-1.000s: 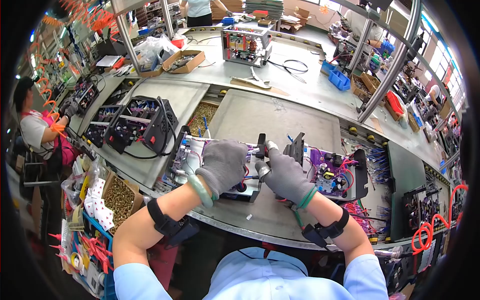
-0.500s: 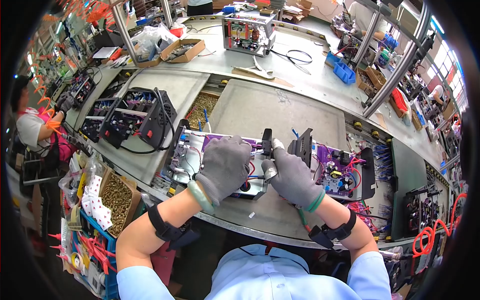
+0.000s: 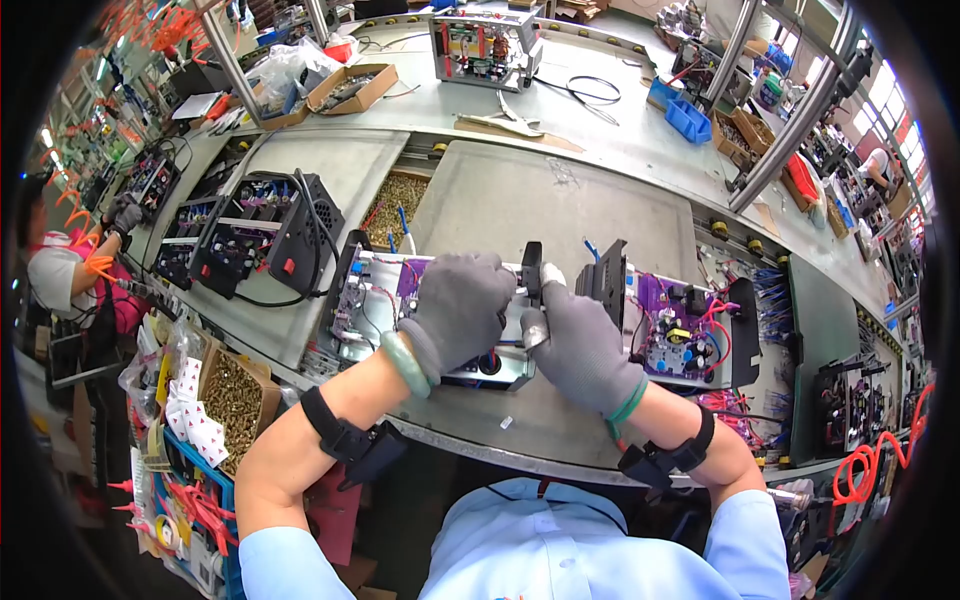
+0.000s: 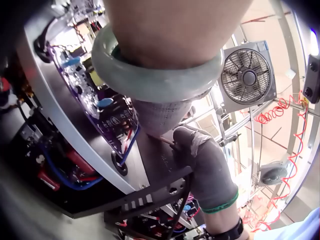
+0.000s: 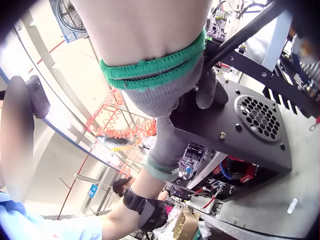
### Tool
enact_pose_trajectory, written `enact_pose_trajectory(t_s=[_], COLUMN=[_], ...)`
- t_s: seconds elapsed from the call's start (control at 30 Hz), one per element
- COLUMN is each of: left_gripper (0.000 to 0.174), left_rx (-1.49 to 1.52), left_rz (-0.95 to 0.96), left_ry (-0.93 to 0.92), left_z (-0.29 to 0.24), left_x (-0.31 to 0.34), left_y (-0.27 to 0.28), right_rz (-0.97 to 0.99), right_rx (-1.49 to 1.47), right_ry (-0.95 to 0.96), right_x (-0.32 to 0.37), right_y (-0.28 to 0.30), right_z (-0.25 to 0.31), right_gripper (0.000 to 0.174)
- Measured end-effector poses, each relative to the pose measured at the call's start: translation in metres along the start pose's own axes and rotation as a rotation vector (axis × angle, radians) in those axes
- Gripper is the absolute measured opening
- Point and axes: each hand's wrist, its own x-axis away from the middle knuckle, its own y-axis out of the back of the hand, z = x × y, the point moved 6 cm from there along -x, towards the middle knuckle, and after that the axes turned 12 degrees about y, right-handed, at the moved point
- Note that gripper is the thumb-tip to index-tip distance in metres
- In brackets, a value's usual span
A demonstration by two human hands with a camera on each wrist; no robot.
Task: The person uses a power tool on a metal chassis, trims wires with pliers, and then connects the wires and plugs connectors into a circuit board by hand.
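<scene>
My left hand (image 3: 460,300), in a grey glove, is bent over an open metal chassis (image 3: 352,310) with purple boards. Its fingertips are hidden behind the chassis's black end panel (image 5: 265,155), so I cannot tell what they hold. On the panel's outer side my gloved right hand (image 3: 580,350) grips a black cable (image 5: 245,37) close against the panel. White tape wraps its thumb and index finger, and the index finger lies along the panel's upper edge. A round honeycomb vent (image 5: 257,117) sits lower on this panel.
Close on the right stands a second chassis with a purple board (image 3: 670,330) and a slotted black panel (image 3: 605,285). Black units (image 3: 265,235) with cords stand left. A box of brass fittings (image 3: 235,405) is at lower left, and blue-tipped wires (image 3: 765,330) lie right.
The head view has tilted down, so the far bench sits higher in the picture. My left hand has shifted slightly right toward the panel; my right hand stays at it.
</scene>
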Motion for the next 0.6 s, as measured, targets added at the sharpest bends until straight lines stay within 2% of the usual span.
enact_pose_trajectory(t_s=[0.1,0.13,0.17,0.2,0.23,0.27,0.3,0.33,0.37,0.43,0.47,0.5,0.53,0.6], left_gripper=[0.008,0.007,0.007,0.009,0.011,0.012,0.012,0.012,0.013,0.014,0.015,0.017,0.019,0.018], left_rx=[-0.105,-0.174,-0.172,-0.268,-0.365,-0.241,-0.244,-0.173,-0.104,-0.016,0.244,0.504,0.73,0.685], left_rz=[0.091,0.184,0.175,0.251,0.331,0.296,0.304,0.291,0.272,0.223,0.246,0.274,0.389,0.326], left_ry=[0.042,0.062,0.063,0.12,0.178,0.179,0.176,0.194,0.209,0.21,0.261,0.309,0.455,0.375], left_z=[-0.008,-0.011,-0.02,-0.026,-0.029,-0.033,-0.034,-0.033,-0.032,-0.027,-0.024,-0.021,-0.015,-0.005], left_x=[-0.001,0.0,0.001,0.002,0.004,0.004,0.006,0.005,0.002,-0.001,-0.002,-0.003,-0.003,-0.003], left_y=[0.006,0.008,0.024,0.036,0.044,0.054,0.054,0.054,0.055,0.062,0.068,0.072,0.065,0.054], right_rz=[-0.017,0.025,0.066,-0.069,-0.07,-0.228,-0.389,-0.406,-0.418,-0.282,-0.312,-0.323,-0.33,-0.33], right_rx=[0.007,-0.013,-0.033,0.083,0.086,0.071,0.052,0.184,0.186,0.154,0.034,0.033,-0.072,-0.179], right_ry=[-0.023,-0.056,-0.087,0.058,0.061,0.283,0.503,0.55,0.551,0.47,0.453,0.446,0.461,0.457], right_x=[0.002,0.003,0.005,0.012,0.011,0.008,0.01,0.006,0.002,-0.008,-0.008,-0.009,-0.011,-0.011], right_y=[0.009,0.011,0.013,0.028,0.034,0.047,0.059,0.061,0.066,0.07,0.075,0.076,0.075,0.066], right_z=[0.006,0.005,0.005,0.016,0.017,0.031,0.043,0.051,0.051,0.045,0.041,0.038,0.032,0.024], right_gripper=[0.054,0.054,0.054,0.045,0.045,0.037,0.03,0.018,0.018,0.014,0.009,0.009,0.01,0.011])
